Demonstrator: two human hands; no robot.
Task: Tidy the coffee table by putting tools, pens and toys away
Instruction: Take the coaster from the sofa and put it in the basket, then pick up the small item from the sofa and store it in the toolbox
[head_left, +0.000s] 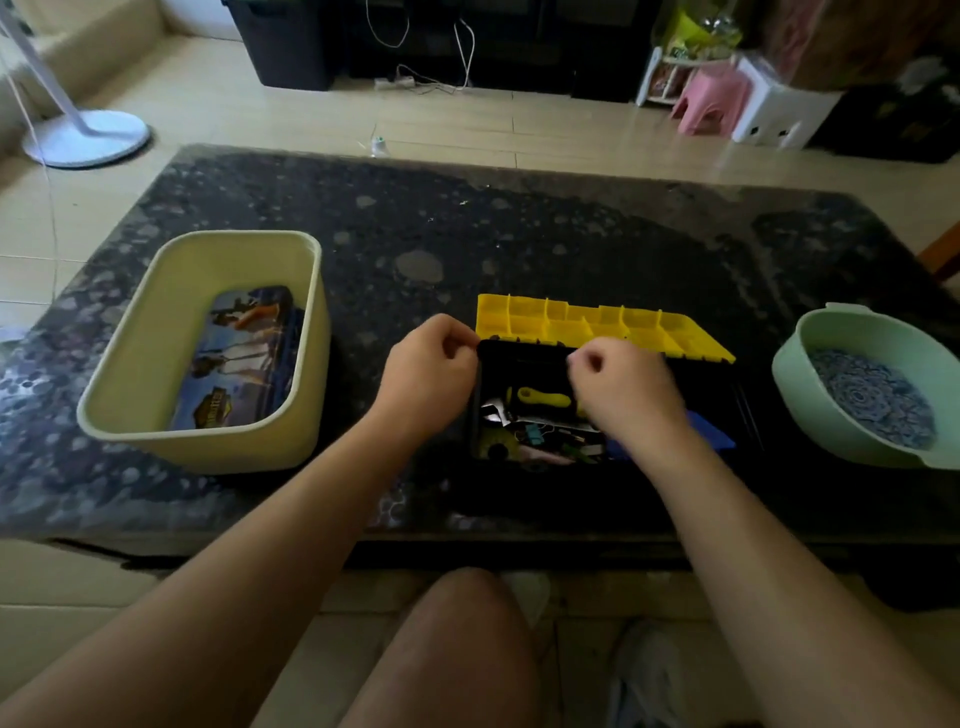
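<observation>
Head view: my left hand and right hand sit at the open toolbox mid-counter, likely to close its yellow lid, which is hinged back away from me. Both hands' fingers are curled; whether they grasp anything, I cannot tell. The box and the yellow-handled tool inside both lie with their long axis left-right.

Both arms are bare and reach fwd. L forearm and R forearm converge toward the hands. L hand: back up, fingers curled in, thumb tip against index; if it pinches sth, cannot tell. R hand is near, on its right side, not touching it: loose fist, holds nothing visible, motion-blurred. One bare knee is below, btw the forearms.
</observation>
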